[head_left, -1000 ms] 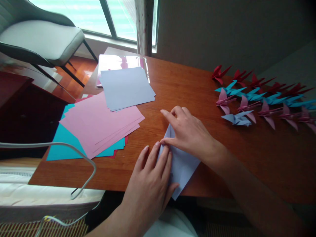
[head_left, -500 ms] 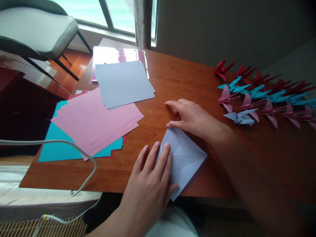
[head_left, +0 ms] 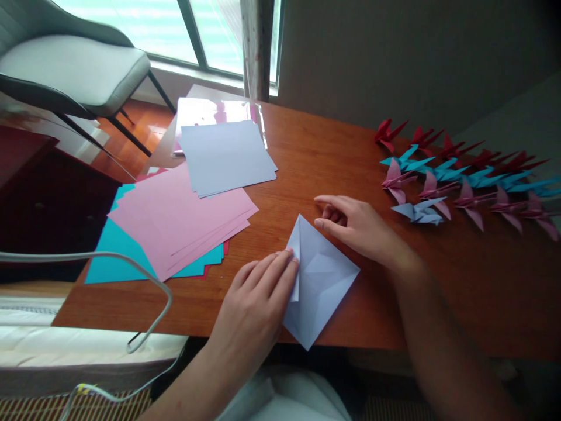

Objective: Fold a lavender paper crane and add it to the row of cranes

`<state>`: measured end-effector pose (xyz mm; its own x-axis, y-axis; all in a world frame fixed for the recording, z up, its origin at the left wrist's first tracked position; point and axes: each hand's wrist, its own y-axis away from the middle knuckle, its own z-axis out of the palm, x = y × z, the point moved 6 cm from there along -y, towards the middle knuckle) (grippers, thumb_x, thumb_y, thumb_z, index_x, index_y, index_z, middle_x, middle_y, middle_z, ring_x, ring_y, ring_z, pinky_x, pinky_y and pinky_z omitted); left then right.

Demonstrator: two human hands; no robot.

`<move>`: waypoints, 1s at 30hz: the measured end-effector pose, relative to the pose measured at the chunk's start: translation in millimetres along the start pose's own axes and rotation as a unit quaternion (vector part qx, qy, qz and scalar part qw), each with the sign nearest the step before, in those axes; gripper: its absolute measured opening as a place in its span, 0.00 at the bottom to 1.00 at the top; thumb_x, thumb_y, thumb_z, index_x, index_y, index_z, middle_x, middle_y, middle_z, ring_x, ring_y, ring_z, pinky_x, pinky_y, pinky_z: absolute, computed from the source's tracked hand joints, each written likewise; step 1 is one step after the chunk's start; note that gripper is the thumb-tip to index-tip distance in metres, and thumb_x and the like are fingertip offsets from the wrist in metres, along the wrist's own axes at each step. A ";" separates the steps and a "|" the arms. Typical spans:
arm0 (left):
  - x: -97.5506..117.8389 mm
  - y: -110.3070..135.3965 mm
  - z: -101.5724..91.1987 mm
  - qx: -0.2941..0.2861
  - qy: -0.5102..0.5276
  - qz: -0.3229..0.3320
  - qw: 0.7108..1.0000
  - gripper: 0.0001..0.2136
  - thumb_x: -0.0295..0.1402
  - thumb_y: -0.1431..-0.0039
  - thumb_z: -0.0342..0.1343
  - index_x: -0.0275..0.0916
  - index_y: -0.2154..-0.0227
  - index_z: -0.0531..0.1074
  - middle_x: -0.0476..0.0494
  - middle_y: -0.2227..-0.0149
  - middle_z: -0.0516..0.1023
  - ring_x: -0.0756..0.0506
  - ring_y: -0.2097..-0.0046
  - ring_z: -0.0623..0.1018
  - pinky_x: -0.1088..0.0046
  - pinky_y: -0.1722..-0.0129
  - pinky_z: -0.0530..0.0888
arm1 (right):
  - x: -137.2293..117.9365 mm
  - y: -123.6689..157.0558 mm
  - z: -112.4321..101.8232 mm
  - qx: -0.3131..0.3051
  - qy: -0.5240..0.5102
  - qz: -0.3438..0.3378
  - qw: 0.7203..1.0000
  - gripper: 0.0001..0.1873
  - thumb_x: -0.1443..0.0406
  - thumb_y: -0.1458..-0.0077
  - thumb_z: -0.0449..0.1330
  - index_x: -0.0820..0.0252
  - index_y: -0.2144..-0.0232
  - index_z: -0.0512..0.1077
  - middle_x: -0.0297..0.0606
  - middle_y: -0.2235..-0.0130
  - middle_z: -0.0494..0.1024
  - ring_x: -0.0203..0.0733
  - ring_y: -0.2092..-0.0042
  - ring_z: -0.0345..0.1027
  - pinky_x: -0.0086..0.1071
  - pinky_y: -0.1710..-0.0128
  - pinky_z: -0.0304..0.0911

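Note:
A pale lavender-blue sheet of origami paper (head_left: 326,275) lies near the front edge of the table, one corner pointing at me. Creases cross its surface, and a narrow flap on its left side is folded over toward the middle. My left hand (head_left: 263,286) is on that flap, fingers together and bent over the left edge; its thumb is hidden. Just right of the far corner, my right hand (head_left: 359,225) hovers apart from the sheet. Its index finger is stretched out, its thumb is apart and the other fingers are curled, with nothing in them.
Left on the wooden table (head_left: 302,152) lie pale blue sheets (head_left: 228,158), pink sheets (head_left: 184,216) and turquoise sheets (head_left: 118,257). Folded paper cranes stand in rows at right, including a pale blue crane (head_left: 421,211). A white cable (head_left: 164,292) loops at the front left.
My right hand has left the paper's far corner and moved right. My left hand has shifted to the left edge, uncovering the folded flap. The whole view has shifted slightly.

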<state>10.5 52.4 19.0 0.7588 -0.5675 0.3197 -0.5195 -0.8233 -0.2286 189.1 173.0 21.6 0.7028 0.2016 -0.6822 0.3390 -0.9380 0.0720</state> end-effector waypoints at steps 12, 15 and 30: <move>-48.8 -16.2 -12.5 0.110 0.290 -0.269 0.912 0.10 0.36 0.36 0.57 0.40 0.57 0.78 0.45 0.60 0.84 0.46 0.64 0.81 0.75 0.65 0.73 | 2.3 115.6 33.6 0.157 -0.148 0.150 0.965 0.24 0.56 0.40 0.62 0.56 0.43 0.70 0.42 0.55 0.81 0.46 0.55 0.76 0.41 0.51 0.72; -50.0 -19.1 -11.9 0.114 0.373 -0.308 0.867 0.10 0.40 0.39 0.60 0.38 0.63 0.79 0.46 0.64 0.83 0.45 0.64 0.79 0.75 0.67 0.71 | 2.2 121.3 43.5 0.158 -0.214 0.168 0.949 0.25 0.56 0.40 0.61 0.55 0.42 0.69 0.42 0.57 0.82 0.47 0.56 0.77 0.41 0.53 0.73; -42.7 -28.0 14.3 -0.034 0.671 -0.366 0.644 0.15 0.44 0.46 0.66 0.35 0.70 0.78 0.43 0.71 0.82 0.45 0.70 0.79 0.73 0.68 0.74 | 1.2 117.9 38.2 0.174 -0.389 0.178 0.887 0.20 0.55 0.42 0.64 0.55 0.50 0.73 0.38 0.65 0.80 0.43 0.64 0.75 0.34 0.66 0.71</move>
<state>-1.8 99.8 -1.5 -0.1895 0.5156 0.8356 -0.2662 -0.8461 0.4617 206.0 51.8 1.4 0.0364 -0.2527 -0.9669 -0.1272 -0.9608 0.2463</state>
